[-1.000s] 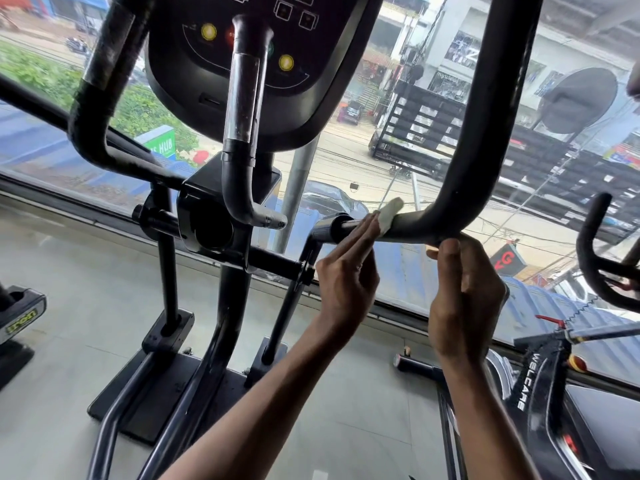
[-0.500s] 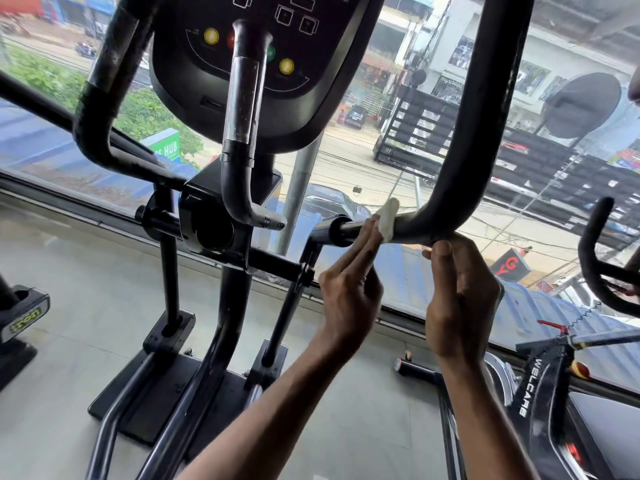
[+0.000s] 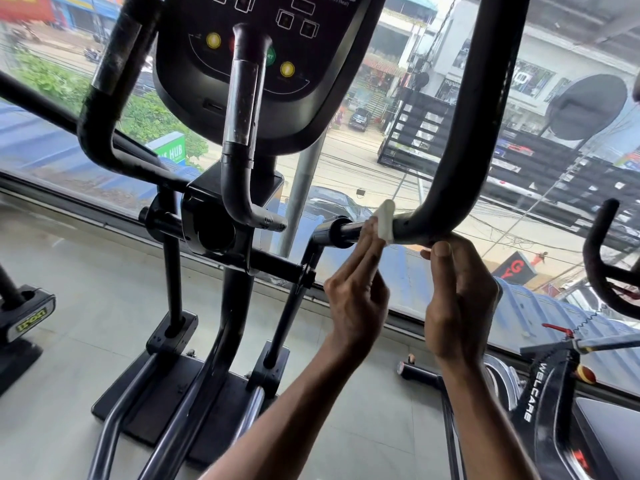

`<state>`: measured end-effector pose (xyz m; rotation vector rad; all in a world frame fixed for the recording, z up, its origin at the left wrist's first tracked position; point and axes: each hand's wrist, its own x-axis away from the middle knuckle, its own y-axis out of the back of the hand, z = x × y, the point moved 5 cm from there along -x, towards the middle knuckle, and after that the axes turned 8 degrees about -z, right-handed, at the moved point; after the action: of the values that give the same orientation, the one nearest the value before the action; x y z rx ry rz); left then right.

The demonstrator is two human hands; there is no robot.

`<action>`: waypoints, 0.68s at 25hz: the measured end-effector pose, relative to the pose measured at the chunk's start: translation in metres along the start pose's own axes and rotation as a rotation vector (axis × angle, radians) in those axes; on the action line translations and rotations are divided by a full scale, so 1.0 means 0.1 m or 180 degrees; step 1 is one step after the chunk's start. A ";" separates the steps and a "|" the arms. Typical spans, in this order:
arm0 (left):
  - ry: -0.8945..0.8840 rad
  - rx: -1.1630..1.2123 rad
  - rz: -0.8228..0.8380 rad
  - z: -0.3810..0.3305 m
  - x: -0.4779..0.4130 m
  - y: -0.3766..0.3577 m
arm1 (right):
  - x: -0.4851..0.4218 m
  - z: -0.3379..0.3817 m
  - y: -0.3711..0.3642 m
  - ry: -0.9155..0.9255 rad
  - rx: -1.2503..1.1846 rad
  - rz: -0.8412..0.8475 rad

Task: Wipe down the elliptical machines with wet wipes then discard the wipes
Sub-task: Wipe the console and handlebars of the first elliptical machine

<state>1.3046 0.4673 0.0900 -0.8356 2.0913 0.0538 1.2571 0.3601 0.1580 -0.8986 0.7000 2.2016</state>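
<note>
Left hand only presses the wipe flat-fingered on the bar; right hand, at its 3 o'clock, grips the bar. The unpinched wipe could slip off.

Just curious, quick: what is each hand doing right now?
Left hand: open, straight fingers pressing the wipe on the handlebar.
Right hand: gripping the handlebar.
</note>
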 end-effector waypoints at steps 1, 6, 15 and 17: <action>-0.0206 0.0068 -0.0022 -0.13 -0.01 0.02 | 0.00 0.00 0.00 0.0012 -0.0004 0.0000; 0.0032 -0.0188 0.0290 0.37 -0.01 -0.07 | -0.01 0.00 0.01 0.0004 0.0004 0.0040; 0.0439 -0.0836 0.1836 1.02 -0.47 -0.37 | 0.01 0.02 0.01 -0.0158 -0.0098 0.0058; 0.0479 -0.0535 0.1820 0.84 -0.51 -0.32 | 0.01 0.03 0.01 -0.0153 -0.0094 0.0043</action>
<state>1.4037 0.4976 0.0825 -0.3176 2.4338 0.4906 1.2542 0.3618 0.1593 -0.8551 0.6542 2.2434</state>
